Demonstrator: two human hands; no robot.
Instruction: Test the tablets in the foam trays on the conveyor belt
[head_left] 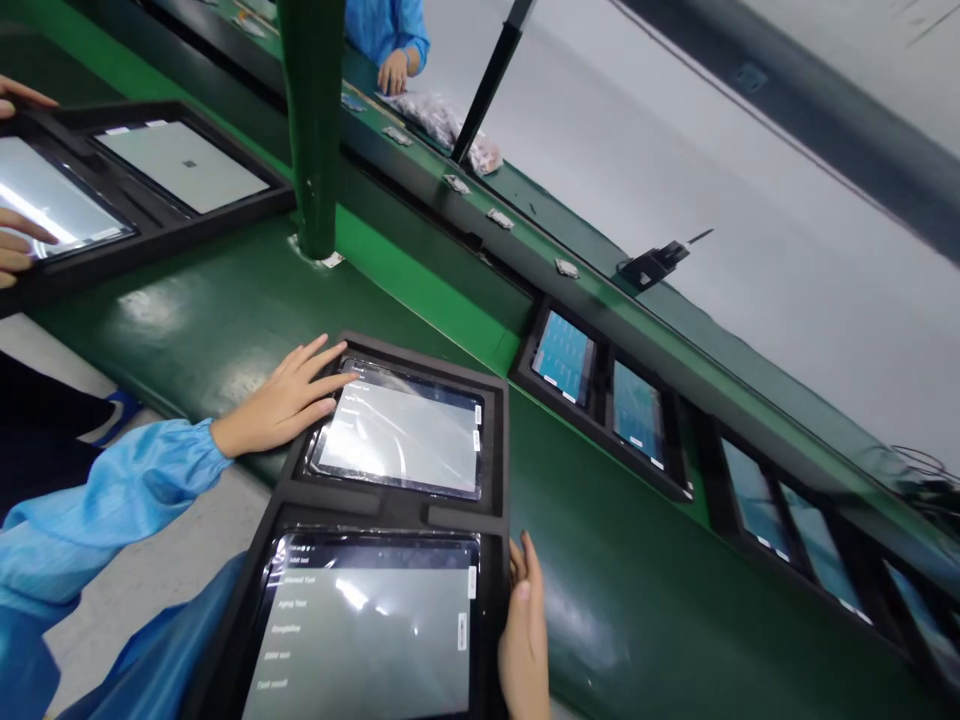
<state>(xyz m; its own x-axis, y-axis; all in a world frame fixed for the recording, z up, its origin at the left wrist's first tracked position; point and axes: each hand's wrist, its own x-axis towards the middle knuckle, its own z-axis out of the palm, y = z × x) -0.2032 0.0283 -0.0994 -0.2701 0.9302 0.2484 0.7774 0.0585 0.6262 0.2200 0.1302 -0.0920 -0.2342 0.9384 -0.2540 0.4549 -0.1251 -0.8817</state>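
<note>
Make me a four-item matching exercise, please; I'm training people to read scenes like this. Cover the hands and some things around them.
Column one
1. left hand
2. right hand
3. nearer tablet
4. bagged pile

Column two
A. shows a menu listing "Aging Test"
B. beside a co-worker's hand
C. fingers over a corner of the farther tablet
D. at the right edge of the black tray

Pairs: 1-C, 2-D, 3-A, 4-B

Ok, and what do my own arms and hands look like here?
Your left arm wears a loose, shiny light-blue sleeve with a gathered cuff at the wrist. Your left hand and right hand are both gloveless. No right sleeve shows in the picture.
</note>
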